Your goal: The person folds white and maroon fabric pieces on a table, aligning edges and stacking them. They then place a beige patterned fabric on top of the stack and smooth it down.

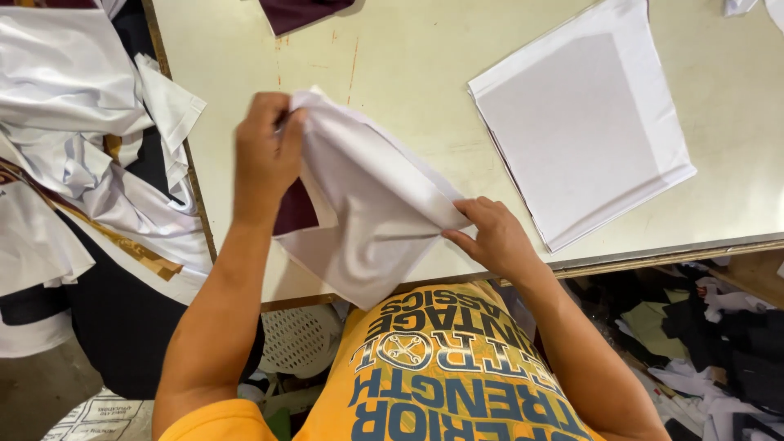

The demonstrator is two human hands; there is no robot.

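Note:
My left hand (265, 155) pinches the upper corner of a white fabric piece (367, 212) and lifts it off the cream table (408, 73). My right hand (490, 237) grips the same piece at its right edge, near the table's front edge. The cloth hangs folded between both hands. A dark maroon fabric piece (296, 211) shows under it, just right of my left wrist.
A stack of flat white fabric panels (584, 122) lies at the right of the table. Another maroon scrap (298, 12) sits at the far edge. White and black cloth (82, 163) is heaped to the left; mixed scraps (719, 335) lie on the floor at right.

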